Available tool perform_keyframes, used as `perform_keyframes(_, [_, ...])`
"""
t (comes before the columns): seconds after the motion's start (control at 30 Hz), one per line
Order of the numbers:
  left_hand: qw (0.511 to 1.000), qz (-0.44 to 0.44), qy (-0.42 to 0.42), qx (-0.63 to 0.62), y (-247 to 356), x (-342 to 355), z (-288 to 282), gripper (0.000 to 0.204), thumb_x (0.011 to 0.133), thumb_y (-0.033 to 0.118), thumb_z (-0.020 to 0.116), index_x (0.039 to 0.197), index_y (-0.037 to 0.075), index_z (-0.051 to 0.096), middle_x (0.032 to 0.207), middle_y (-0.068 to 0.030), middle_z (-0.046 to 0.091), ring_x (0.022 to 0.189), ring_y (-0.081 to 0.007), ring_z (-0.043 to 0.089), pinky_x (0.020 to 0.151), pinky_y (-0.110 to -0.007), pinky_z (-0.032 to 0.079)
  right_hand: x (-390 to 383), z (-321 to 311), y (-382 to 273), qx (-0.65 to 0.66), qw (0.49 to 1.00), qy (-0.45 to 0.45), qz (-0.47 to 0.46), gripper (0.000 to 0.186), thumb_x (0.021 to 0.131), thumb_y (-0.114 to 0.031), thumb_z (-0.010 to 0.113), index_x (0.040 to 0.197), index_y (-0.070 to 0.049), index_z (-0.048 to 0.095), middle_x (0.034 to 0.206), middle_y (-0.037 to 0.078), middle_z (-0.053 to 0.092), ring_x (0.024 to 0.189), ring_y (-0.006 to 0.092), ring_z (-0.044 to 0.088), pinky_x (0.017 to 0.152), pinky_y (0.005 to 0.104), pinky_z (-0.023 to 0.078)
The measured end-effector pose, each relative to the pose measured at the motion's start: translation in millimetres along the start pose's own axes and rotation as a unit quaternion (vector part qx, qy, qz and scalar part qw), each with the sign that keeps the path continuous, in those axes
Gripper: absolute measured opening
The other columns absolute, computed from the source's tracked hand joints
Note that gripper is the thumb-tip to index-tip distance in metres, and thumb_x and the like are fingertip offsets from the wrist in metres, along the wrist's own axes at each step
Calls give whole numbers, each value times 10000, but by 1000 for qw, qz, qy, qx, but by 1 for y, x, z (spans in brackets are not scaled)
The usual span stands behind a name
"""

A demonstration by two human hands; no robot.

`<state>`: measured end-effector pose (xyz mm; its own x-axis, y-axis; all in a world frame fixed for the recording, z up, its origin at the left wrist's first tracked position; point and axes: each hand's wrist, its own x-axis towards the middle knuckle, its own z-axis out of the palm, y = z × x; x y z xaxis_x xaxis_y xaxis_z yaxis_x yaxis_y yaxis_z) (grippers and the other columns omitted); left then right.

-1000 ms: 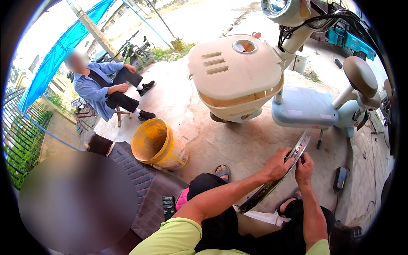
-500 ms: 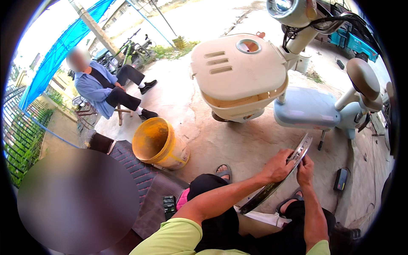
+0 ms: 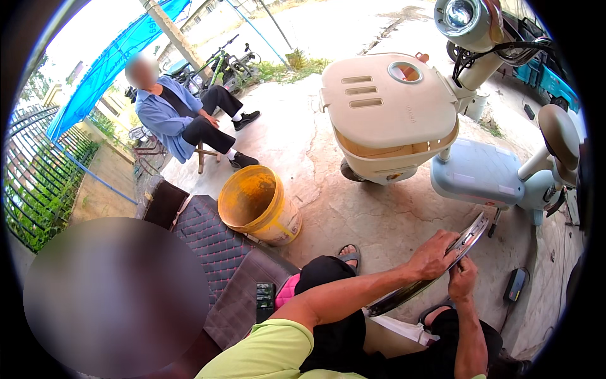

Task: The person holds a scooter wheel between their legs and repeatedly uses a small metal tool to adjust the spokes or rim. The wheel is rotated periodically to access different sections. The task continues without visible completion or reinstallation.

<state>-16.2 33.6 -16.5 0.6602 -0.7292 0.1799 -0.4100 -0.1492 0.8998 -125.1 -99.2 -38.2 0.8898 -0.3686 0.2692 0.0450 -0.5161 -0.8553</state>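
Note:
A thin silver metal wheel rim point(image 3: 470, 235) stands tilted over my lap, seen nearly edge-on, its dark lower end between my knees. Wrapped over its upper left side is my left hand point(image 3: 432, 254), fingers closed on the metal. My right hand point(image 3: 463, 279) is closed against the opposite side, a little lower. Small holes show along the rim's bright upper part. Both hands hide its middle stretch, and my right fingertips are partly out of sight.
A scooter with a cream front basket point(image 3: 391, 101) and pale blue deck point(image 3: 476, 170) stands ahead. To my left are a yellow bucket point(image 3: 287, 221), a quilted seat point(image 3: 211, 243) and a phone point(image 3: 265, 302). A person point(image 3: 167, 117) sits beyond. A black charger-like box point(image 3: 516, 284) lies right.
The view has turned slightly left, so the surroundings sit farther right. The rim and both hands are a little lower and nearer; my right hand has slid down along the rim.

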Motion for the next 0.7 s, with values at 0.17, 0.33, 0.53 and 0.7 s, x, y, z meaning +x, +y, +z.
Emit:
perform_keyframes(0.17, [1000,5,2,-14,-6,2,5,395,978,243,569,1300,15,561,1193,-227,590,1111,-397,576,981,-457,465,-2,-2,-8,6,1000,-22,-6,191,895,-16,631,1064,37,702,1017,216,711,966,383,696,861,403,526])
perform_keyframes(0.33, [1000,-8,-6,-22,-4,7,4,385,973,228,578,1291,11,568,1188,-226,603,1120,-393,567,993,-456,455,4,-10,-2,-1,1000,-15,-6,206,883,-17,648,1075,44,690,959,182,702,896,298,687,809,349,524])
perform_keyframes(0.53, [999,0,-32,-21,3,8,2,391,967,226,585,1291,8,571,1204,-220,612,1154,-388,552,1019,-450,440,12,-19,22,84,987,70,115,129,928,-19,638,1032,42,684,953,82,677,857,139,619,743,302,503])
perform_keyframes(0.7, [999,2,-34,-18,3,4,0,401,970,219,575,1305,0,562,1242,-230,602,1188,-393,540,1052,-448,427,18,-15,39,138,984,44,106,109,974,-5,605,1016,45,692,966,53,679,874,114,607,765,280,495])
